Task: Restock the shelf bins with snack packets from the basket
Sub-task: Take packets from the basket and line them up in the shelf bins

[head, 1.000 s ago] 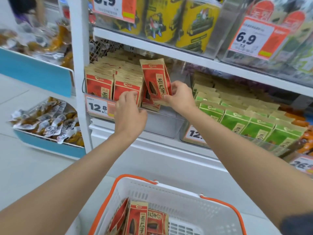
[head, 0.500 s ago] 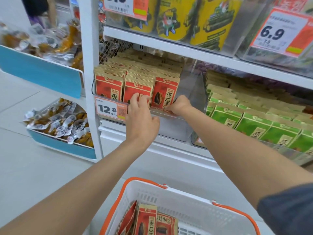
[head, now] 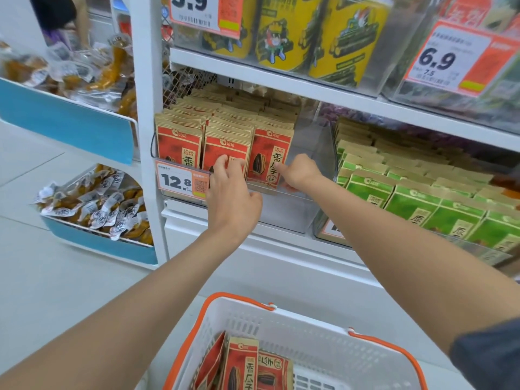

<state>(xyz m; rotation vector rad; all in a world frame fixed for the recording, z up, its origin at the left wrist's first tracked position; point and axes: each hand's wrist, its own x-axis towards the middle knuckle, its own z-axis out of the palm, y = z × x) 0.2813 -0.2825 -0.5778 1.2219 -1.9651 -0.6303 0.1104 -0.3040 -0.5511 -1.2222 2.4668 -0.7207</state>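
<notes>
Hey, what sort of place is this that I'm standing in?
Most likely a small grocery or convenience store. Clear shelf bins are packed with rows of red snack packets, a 12.8 price tag is clipped to a bin front, and a white shopping basket sits below.

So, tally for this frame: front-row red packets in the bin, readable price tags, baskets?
Front-row red packets: 3
Readable price tags: 3
Baskets: 1
Total: 7
</notes>
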